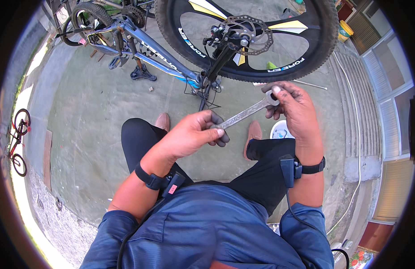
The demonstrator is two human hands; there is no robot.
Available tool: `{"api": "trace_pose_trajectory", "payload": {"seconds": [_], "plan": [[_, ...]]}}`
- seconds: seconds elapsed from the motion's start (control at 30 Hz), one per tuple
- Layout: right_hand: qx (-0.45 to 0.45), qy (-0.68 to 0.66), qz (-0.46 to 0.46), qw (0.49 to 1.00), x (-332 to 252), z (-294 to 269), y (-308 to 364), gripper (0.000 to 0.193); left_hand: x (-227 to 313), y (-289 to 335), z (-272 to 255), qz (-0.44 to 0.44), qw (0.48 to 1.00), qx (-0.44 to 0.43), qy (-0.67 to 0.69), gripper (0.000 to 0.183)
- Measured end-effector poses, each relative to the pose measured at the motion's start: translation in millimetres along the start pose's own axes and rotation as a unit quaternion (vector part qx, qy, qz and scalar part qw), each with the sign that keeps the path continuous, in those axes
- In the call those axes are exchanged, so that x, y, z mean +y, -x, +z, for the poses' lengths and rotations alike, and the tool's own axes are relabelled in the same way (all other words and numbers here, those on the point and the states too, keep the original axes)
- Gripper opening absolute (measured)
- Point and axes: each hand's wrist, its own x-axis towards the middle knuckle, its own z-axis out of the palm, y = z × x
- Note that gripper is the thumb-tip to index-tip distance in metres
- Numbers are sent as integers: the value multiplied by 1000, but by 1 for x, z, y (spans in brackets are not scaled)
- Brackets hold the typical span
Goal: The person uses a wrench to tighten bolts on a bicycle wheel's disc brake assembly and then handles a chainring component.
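Observation:
A grey metal wrench is held slantwise between my two hands, its right end higher. My left hand pinches the lower end between thumb and fingers, partly covering that end. At the upper end, my right hand grips the wrench head with thumb and fingers. My fingertips are smudged dark. Just beyond my hands is the black wheel of an upturned bicycle, with a brake disc at its hub. The blue-grey bicycle frame stretches to the far left, its saddle down at the floor.
A white bucket stands by my right leg. Steps and a pale hose run along the right side. A yellow bucket is at the far right. A red bicycle stands far left.

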Motion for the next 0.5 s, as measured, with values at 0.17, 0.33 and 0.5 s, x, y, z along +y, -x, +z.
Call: {"api": "trace_pose_trajectory", "payload": {"seconds": [0.17,0.33,0.5], "plan": [[-89,57,49,993,46,14,-22,27,-31,-31,17,-48,996,-35,-74,17],[-45,32,22,998,68,8,-55,31,-40,-68,13,-44,996,51,-54,19],[51,-68,31,996,96,-21,-85,35,-25,-125,7,47,992,109,53,18]]}}
